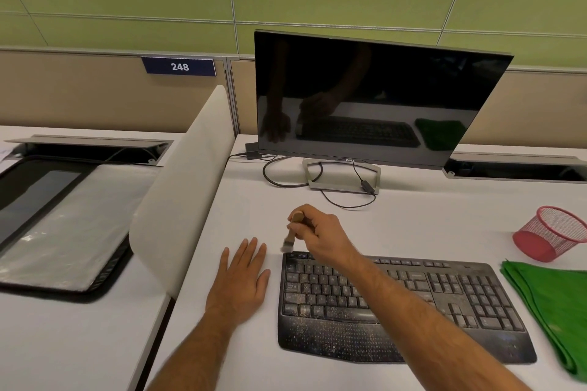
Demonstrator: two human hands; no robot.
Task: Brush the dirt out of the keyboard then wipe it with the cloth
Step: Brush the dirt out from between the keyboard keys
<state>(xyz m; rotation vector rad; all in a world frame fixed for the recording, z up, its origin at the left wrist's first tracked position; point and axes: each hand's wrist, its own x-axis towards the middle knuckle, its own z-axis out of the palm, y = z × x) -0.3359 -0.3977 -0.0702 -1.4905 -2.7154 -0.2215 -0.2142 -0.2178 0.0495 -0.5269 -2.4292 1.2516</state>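
Brushing is underway: a light, stiff-handled brush (290, 236) is pinched by the right hand (320, 236) over the keyboard (397, 305) far-left corner. The left hand (243, 279) lies flat, fingers spread, beside the keyboard. A soft cloth (549, 305) waits right of it.

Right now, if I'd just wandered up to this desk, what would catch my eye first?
Probably the black keyboard at the front of the white desk, its wrist rest and keys speckled with pale dirt. Just above its far left corner, the right hand holds a small brush, while the left hand lies flat beside the keyboard. A bright green cloth waits at the right, near a tipped red mesh cup.
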